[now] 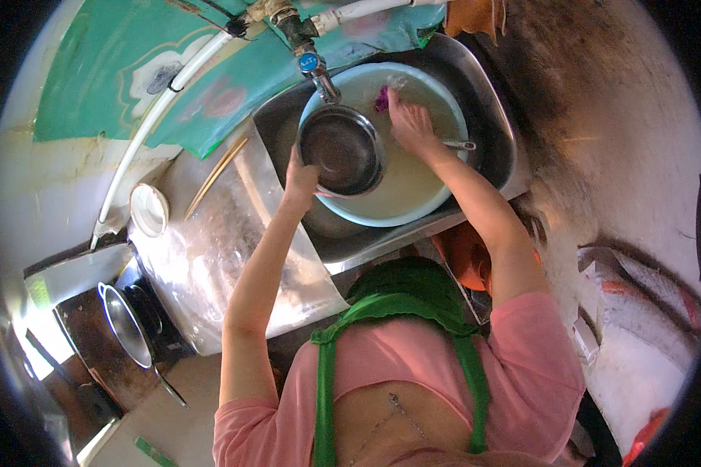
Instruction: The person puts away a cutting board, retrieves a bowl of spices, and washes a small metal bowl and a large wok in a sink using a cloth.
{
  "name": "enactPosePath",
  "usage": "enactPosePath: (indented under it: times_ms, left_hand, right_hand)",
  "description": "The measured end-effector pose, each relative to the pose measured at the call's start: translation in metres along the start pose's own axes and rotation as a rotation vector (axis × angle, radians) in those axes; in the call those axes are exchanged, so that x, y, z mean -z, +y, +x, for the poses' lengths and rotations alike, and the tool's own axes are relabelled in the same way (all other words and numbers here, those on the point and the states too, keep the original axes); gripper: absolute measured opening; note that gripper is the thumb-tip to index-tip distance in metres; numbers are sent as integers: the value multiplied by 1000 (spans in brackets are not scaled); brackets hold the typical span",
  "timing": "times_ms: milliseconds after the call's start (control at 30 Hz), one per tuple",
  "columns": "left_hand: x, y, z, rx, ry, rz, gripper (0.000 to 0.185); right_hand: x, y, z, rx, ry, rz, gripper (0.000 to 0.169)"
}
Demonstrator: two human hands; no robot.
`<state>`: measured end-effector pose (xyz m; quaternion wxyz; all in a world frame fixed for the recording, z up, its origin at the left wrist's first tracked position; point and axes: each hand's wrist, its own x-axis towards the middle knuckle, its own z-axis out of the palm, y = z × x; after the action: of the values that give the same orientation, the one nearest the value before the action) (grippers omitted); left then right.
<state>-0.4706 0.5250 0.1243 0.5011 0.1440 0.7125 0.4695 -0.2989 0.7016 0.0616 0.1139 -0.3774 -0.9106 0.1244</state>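
My left hand [301, 180] grips the rim of a round metal pan [340, 153], which is tilted under the faucet [327, 87] over the left part of a light-blue plastic basin [406, 223]. The basin holds cloudy water and stands in a stainless steel sink [505, 134]. On the basin's far side my right hand [409, 119] has its fingers against a small purple cloth or scrubber [381, 99]; how firmly it is held is unclear. A utensil handle [460, 145] sticks out over the basin's right rim, beside my right wrist.
Left of the sink is a metal drainboard [228, 251] with wooden chopsticks [216, 178] and a white bowl [149, 210]. A wok [127, 326] stands at the far left. White pipes [146, 128] run along the wall. An orange container [464, 257] sits below the sink.
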Motion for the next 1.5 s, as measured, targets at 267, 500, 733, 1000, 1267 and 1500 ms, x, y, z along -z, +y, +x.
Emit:
enactPosePath:
  times_ms: [267,500,733,1000,1267,1500]
  left_hand:
    - [-28,6,-12,100,-53,-247,48]
    - [-5,3,-4,60,-94,-134,66]
    - [-17,8,-12,201,-180,-171,51]
    - [-1,-7,6,152,-120,-335,51]
    - [37,23,12,-471,209,597,45]
    - [20,59,-42,-771,336,879,68]
  right_hand:
    - [27,-123,-22,20,45,625,15]
    - [45,-74,-66,275,-431,137,18]
    - [2,-86,-16,164,184,454,27]
    - [26,-127,-59,71,-311,1357,16]
    - [8,-43,-84,279,-45,440,18]
    - [-9,-34,-36,151,50,-331,24]
